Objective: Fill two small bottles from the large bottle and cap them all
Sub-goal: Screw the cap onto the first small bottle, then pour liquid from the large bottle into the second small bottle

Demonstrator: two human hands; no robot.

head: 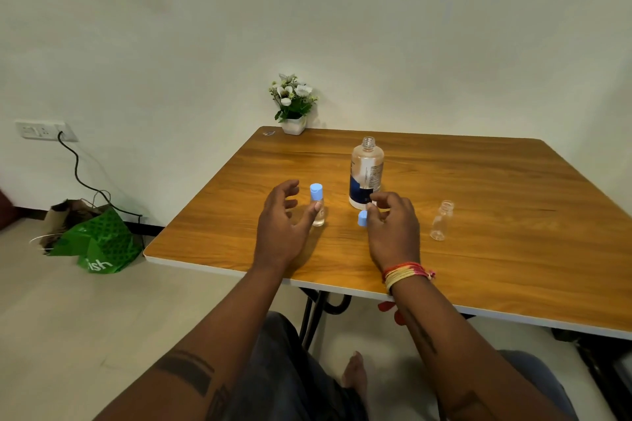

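Note:
On the wooden table [496, 215] stands the large clear bottle [366, 171] with a dark blue label, its neck uncapped. To its left is a small bottle [317, 207] with a light blue cap on and clear liquid inside. My left hand [282, 225] hovers beside it with fingers spread, the thumb just touching the bottle. My right hand [393, 229] rests in front of the large bottle, fingers curled, and pinches a loose light blue cap [361, 218]. A second small bottle [442, 220], clear and uncapped, stands further right, apart from both hands.
A small white pot of flowers [293, 106] sits at the table's far edge against the wall. A green bag [99, 244] lies on the floor at left, below a wall socket [44, 130] with a black cable. The table's near edge runs just below my wrists.

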